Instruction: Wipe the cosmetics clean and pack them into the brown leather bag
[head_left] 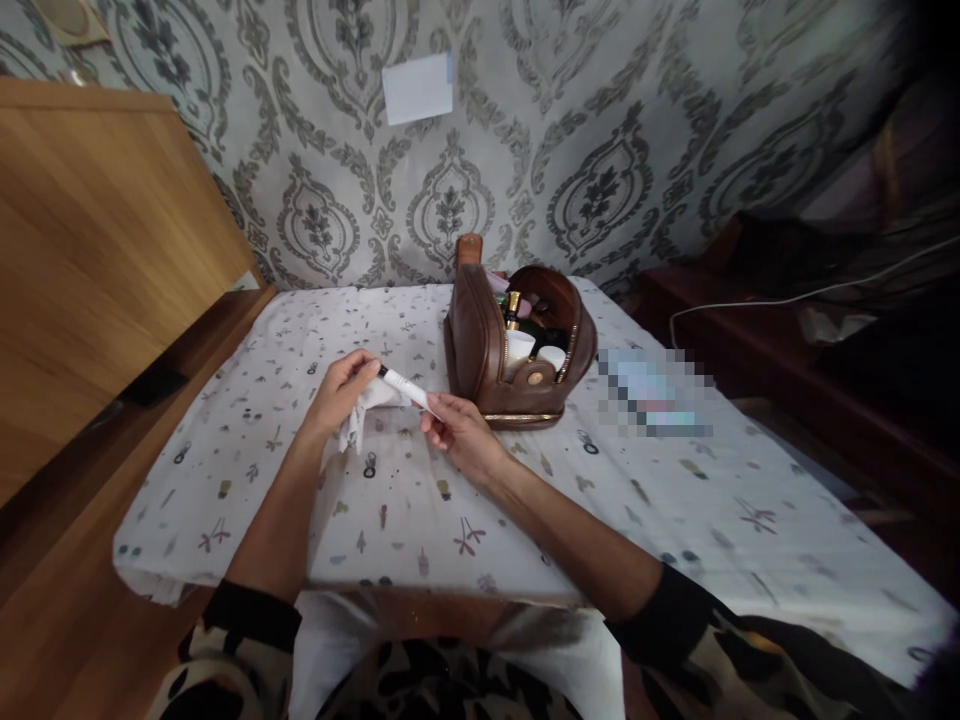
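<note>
Between my two hands is a slim white tube (406, 386) with a black cap and small print too fine to read. My left hand (339, 390) grips the capped end. Below its fingers hangs a crumpled white cloth or tissue (355, 424), also in that hand. The fingers of my right hand (466, 436) pinch the tube's other end. Just beyond my right hand stands a brown leather cosmetic bag (471, 345), unzipped. Inside it I see white-lidded jars (519, 347) and a bottle with a gold cap (513, 305), partly hidden by the bag's front.
A white patterned cloth (390, 530) covers the table. On its right side lies a blurred-out flat item (654, 392). A wooden cabinet (105, 240) borders the left. Dark red furniture with a white cable (795, 300) is at the right. Wallpaper bearing a paper sheet (418, 90) closes the back.
</note>
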